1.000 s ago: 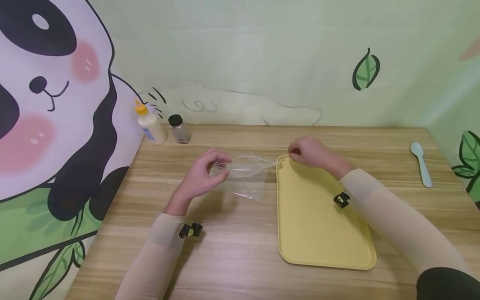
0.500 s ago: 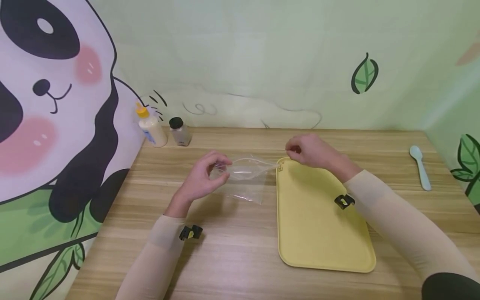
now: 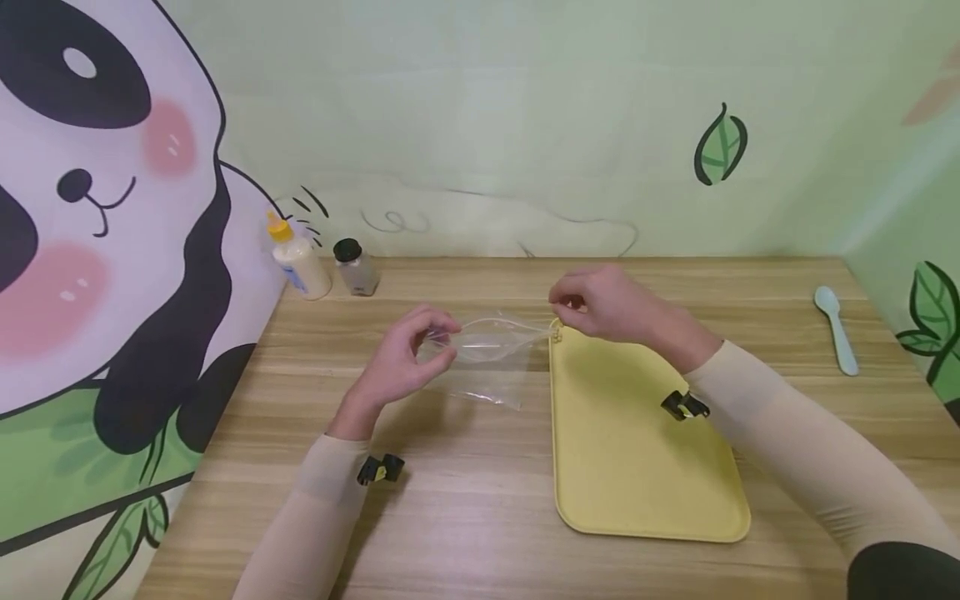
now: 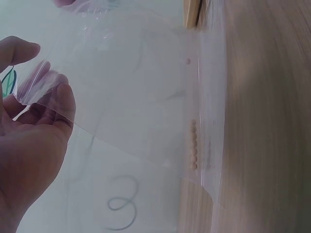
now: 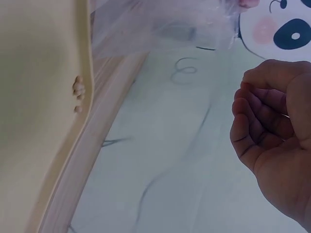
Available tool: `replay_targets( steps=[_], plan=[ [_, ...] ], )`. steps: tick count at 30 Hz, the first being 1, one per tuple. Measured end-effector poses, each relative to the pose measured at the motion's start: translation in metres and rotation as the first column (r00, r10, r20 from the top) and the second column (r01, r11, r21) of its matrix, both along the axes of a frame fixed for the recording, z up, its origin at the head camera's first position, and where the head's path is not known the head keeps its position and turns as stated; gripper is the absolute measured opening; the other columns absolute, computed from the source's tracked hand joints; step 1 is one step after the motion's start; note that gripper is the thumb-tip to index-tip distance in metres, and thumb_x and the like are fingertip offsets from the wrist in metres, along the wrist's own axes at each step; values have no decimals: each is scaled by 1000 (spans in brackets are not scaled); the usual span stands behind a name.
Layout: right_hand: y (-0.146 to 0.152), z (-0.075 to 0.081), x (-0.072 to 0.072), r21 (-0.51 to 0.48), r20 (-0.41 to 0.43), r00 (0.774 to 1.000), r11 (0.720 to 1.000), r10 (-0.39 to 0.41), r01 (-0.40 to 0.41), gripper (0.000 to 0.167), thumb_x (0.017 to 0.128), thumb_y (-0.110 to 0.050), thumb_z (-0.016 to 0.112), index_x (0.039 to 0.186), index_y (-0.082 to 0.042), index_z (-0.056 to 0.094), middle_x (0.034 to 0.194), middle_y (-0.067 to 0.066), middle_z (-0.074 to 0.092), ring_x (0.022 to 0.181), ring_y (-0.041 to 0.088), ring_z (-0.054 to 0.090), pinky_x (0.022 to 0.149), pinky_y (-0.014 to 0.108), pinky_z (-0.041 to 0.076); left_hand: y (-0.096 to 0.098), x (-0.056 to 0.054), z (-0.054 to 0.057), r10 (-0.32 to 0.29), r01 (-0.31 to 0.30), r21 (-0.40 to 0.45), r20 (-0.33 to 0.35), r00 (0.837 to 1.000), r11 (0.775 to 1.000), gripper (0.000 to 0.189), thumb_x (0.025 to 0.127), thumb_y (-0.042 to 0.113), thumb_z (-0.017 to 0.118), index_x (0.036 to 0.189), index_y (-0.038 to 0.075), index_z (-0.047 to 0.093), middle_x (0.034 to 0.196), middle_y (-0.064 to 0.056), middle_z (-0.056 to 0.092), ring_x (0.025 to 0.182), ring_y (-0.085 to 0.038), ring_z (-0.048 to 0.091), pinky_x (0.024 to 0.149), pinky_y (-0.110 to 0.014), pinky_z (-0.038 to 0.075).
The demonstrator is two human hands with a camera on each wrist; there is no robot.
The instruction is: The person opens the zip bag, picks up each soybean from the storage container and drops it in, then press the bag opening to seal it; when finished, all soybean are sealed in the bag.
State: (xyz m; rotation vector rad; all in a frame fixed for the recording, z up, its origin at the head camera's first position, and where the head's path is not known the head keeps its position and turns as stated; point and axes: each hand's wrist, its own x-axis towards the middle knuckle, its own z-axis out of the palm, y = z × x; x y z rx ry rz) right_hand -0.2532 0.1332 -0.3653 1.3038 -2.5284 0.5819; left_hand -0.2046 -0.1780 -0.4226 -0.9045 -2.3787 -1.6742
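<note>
A clear plastic zip bag (image 3: 487,375) stands with its mouth spread, left of the yellow tray (image 3: 637,467). My left hand (image 3: 408,350) holds the bag's left end in its curled fingers. Several small tan balls (image 4: 193,145) lie along the bag's bottom in the left wrist view. More tan balls (image 5: 78,88) sit in the tray's far-left corner. Above that corner, near the bag's right end, is my right hand (image 3: 607,304). Its thumb and index fingertips (image 5: 247,80) meet; whether a ball is between them is hidden.
A glue bottle (image 3: 300,262) with a yellow cap and a black-lidded jar (image 3: 356,268) stand at the back left. A light-blue spoon (image 3: 836,332) lies at the far right. The wall with its panda drawing (image 3: 105,208) rises behind the wooden table (image 3: 450,500).
My right hand has shifted left, from over the tray's back edge toward the bag. My left hand and the bag have stayed nearly still.
</note>
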Motion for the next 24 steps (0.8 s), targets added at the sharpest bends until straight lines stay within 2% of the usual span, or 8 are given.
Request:
replay_targets(
  steps=[6, 10, 17, 24],
  plan=[
    [-13, 8, 8, -44, -18, 997, 997, 70, -70, 8, 86, -8, 64, 88, -5, 72, 82, 3, 69, 73, 12, 66, 65, 28, 57, -2, 0, -2, 13, -13, -3, 7, 1000, 1000, 28, 79, -11, 67, 107, -6, 63, 107, -18, 60, 95, -17, 57, 90, -24, 51],
    [-20, 8, 10, -55, -26, 995, 993, 99, -100, 8, 86, -8, 65, 88, -5, 71, 82, 3, 68, 72, 12, 65, 65, 27, 57, -1, 1, -1, 29, -28, -19, 30, 999, 999, 29, 79, -14, 66, 107, -6, 62, 107, -22, 59, 95, -19, 56, 90, -24, 51],
    [-32, 4, 11, -52, -56, 989, 989, 138, -141, 7, 86, -9, 65, 86, -7, 72, 79, 2, 67, 70, 14, 62, 63, 26, 54, 0, 1, -2, 43, -41, -47, 46, 998, 998, 30, 78, -15, 66, 108, -11, 61, 109, -24, 59, 95, -18, 56, 91, -35, 52],
    [-43, -2, 15, -49, -23, 987, 986, 161, -161, 7, 86, -9, 66, 88, -6, 72, 80, 1, 66, 71, 13, 62, 64, 23, 53, 0, 1, -1, 31, -30, -29, 41, 999, 999, 29, 80, -13, 67, 108, -6, 62, 108, -20, 59, 95, -17, 56, 91, -26, 51]
  ],
)
